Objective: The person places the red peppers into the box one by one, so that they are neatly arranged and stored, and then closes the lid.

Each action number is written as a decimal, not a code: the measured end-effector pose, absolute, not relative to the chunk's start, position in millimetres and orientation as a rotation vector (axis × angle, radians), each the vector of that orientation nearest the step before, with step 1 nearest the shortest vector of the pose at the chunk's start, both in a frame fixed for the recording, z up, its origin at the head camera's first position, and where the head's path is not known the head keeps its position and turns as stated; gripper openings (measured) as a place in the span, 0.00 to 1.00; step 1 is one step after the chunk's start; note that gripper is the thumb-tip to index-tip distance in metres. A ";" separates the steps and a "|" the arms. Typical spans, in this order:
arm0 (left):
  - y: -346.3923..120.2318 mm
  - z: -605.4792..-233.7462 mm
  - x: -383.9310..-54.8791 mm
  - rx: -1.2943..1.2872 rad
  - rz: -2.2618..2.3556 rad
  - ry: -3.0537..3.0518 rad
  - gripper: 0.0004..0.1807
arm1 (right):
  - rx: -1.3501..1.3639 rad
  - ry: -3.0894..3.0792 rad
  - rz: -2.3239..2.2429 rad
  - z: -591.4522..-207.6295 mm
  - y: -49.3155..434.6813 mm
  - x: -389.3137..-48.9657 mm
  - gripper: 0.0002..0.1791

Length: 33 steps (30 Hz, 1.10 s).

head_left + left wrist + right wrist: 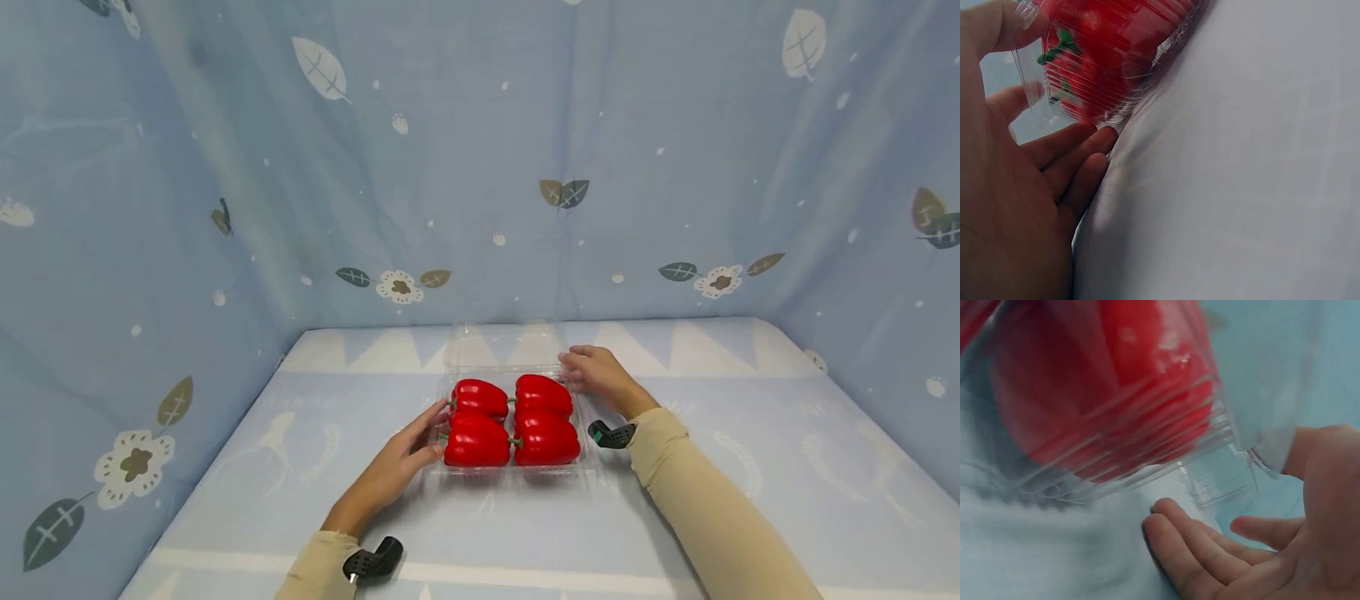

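A clear plastic clamshell box (514, 471) sits on the table with its lid (504, 343) open toward the back wall. Several red bell peppers (477, 442) with green stems lie inside in two rows. At the box's left side, my left hand (393, 467) touches the rim with its thumb and fingertips, the fingers loosely bent. My right hand (603, 379) is at the back right corner, close to where lid and box meet. In the right wrist view, its thumb is at the clear plastic (1235, 450), and the other fingers extend loosely below.
A pale blue patterned cloth (285, 492) covers the table. Blue curtains (480, 167) with leaf and flower prints stand at the back and both sides. A black wrist mount (373, 560) is on the left wrist, another mount (611, 434) on the right.
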<state>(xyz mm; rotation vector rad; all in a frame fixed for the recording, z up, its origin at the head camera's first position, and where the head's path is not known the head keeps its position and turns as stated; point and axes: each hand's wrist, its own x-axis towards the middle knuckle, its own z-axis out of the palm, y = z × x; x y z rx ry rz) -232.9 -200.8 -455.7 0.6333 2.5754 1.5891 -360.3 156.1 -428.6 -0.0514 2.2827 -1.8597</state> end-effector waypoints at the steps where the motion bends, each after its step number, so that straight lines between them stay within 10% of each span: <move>1: -200.9 -455.3 -232.5 0.628 1.587 2.576 0.37 | -0.062 2.298 -1.848 -429.2 155.2 -360.0 0.38; 33: -203.8 -454.4 -235.0 0.640 1.580 2.506 0.38 | -0.557 2.221 -2.054 -414.0 168.1 -362.0 0.41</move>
